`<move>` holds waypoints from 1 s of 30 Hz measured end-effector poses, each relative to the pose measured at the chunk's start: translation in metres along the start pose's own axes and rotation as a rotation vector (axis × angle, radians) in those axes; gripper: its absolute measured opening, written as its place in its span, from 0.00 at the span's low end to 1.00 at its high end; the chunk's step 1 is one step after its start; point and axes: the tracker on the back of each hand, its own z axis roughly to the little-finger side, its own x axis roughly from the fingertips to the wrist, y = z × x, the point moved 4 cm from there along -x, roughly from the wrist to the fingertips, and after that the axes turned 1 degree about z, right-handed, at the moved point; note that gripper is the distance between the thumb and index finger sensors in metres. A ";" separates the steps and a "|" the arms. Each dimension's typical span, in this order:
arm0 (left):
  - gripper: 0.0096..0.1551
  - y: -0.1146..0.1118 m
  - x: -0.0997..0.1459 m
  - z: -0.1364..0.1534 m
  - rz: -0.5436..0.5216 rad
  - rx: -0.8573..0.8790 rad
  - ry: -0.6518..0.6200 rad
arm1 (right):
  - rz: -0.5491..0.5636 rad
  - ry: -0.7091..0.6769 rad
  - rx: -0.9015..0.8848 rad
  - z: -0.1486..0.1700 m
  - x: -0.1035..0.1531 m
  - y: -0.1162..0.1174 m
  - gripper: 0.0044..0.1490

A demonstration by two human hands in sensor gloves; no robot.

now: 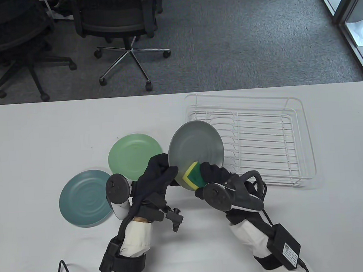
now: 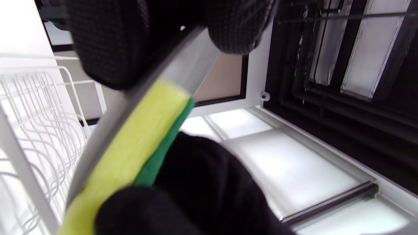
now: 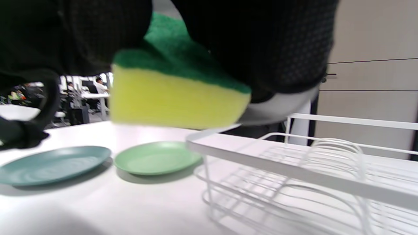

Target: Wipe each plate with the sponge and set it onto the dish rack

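— Left hand (image 1: 158, 176)?
— Clamped on the near-left rim of the grey plate (image 1: 196, 147), fingers curled over the edge, plate held tilted off the table (image 1: 26, 140). Seen in the left wrist view as a thin grey edge (image 2: 183, 68) pinched between dark fingertips (image 2: 238, 29).

— Right hand (image 1: 215, 176)?
— Wrapped round the sponge (image 1: 192, 174), yellow side against the plate's lower face at about 6 o'clock, green side in the palm. Same in the right wrist view: yellow foam (image 3: 176, 98) below, green pad above, glove closed over the top.

— Where against the rack (image 1: 264, 141)?
— Just at its left end, roughly 9 o'clock of it, plate's far edge overlapping the wire rim in the table view. No plates in the rack.

— Other plates?
— Flat on the table, both. Green plate (image 1: 135, 156) at 9 o'clock from the grey one, nearby. Teal plate (image 1: 85, 198) at 7 o'clock from the green, close beside it, partly under the left tracker (image 1: 118, 189). Touching or not: cannot tell.

— Beyond the table?
— Carpet and office chairs (image 1: 120, 17) at 12 o'clock.
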 end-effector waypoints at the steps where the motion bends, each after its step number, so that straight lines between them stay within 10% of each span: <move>1: 0.31 -0.002 0.000 0.000 0.020 -0.005 -0.003 | 0.025 -0.001 -0.011 0.000 0.000 -0.001 0.49; 13: 0.31 -0.031 -0.002 0.001 0.177 -0.051 -0.009 | 0.353 0.194 0.057 0.044 0.008 -0.008 0.48; 30: 0.31 0.007 0.002 0.000 -0.062 -0.019 0.002 | -0.044 0.025 -0.037 0.010 -0.002 0.014 0.49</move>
